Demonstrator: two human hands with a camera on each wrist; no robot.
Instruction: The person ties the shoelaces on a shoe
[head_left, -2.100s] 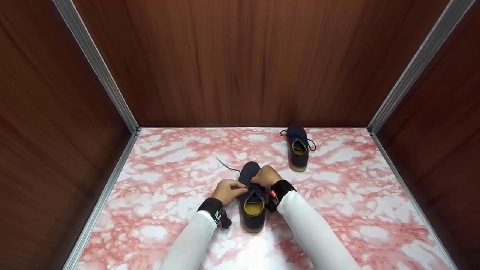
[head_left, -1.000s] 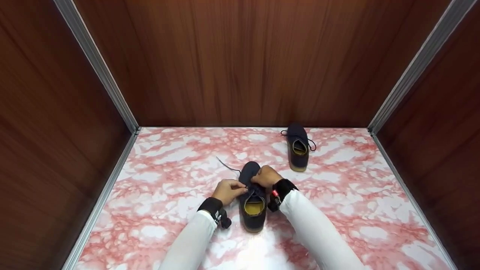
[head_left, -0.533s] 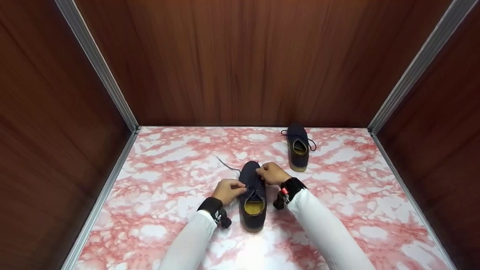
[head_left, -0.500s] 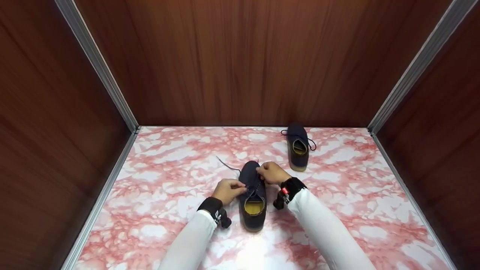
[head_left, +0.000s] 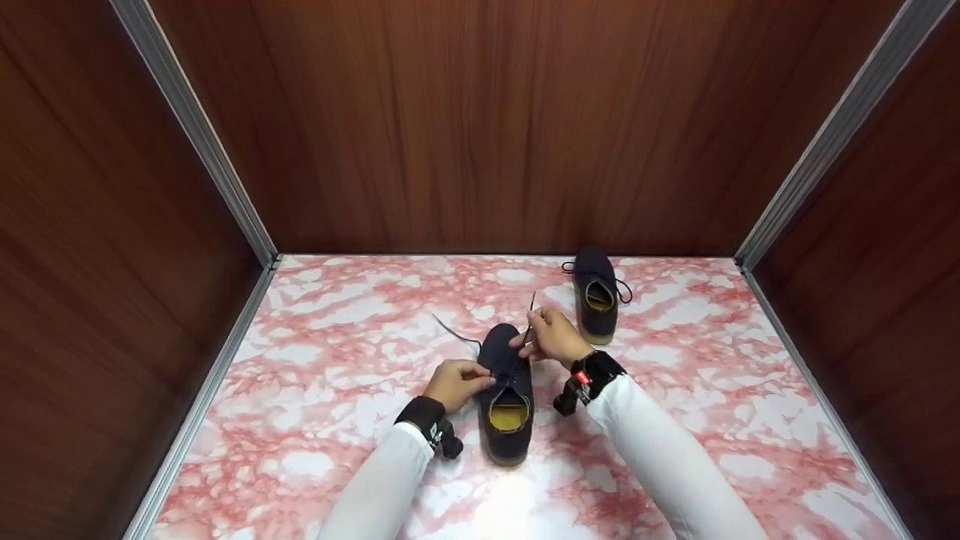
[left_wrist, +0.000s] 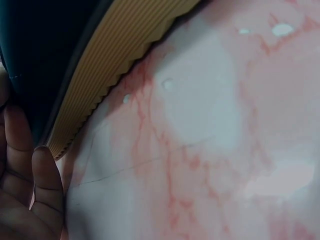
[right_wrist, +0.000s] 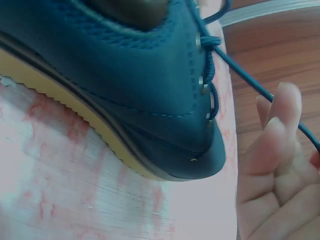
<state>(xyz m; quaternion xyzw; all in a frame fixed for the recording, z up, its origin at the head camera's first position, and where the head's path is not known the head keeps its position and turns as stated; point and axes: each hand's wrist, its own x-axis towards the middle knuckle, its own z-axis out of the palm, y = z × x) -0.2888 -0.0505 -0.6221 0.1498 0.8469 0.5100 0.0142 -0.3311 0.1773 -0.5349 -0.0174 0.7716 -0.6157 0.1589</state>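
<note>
A dark navy lace-up shoe (head_left: pixel 507 442) with a tan ridged sole stands toe-away at the middle of the marbled surface. At the left edge of its lacing, thumb and forefinger of my left hand (head_left: pixel 451 384) pinch the lace, though the fingertips hide most of it. In the left wrist view, other left fingers (left_wrist: pixel 47 185) lie beside the sole. My right hand (head_left: pixel 553 336), right of the toe, pinches a dark shoelace (right_wrist: pixel 245 75) that runs taut from a knot at the top eyelet. Its tip sticks up above the fingers. Another lace end (head_left: pixel 455 330) trails to the left.
A matching shoe (head_left: pixel 598 324) stands farther back on the right, its lace looping out on both sides. Brown wood-grain panels (head_left: pixel 480 127) wall the back and sides of the red-and-white marbled surface (head_left: pixel 337 315), with grey metal strips (head_left: pixel 202 142) at the corners.
My right hand has drawn back from the lacing, up and to the right, pulling the lace so its tip now shows above the fingers. The left hand and shoes have stayed put.
</note>
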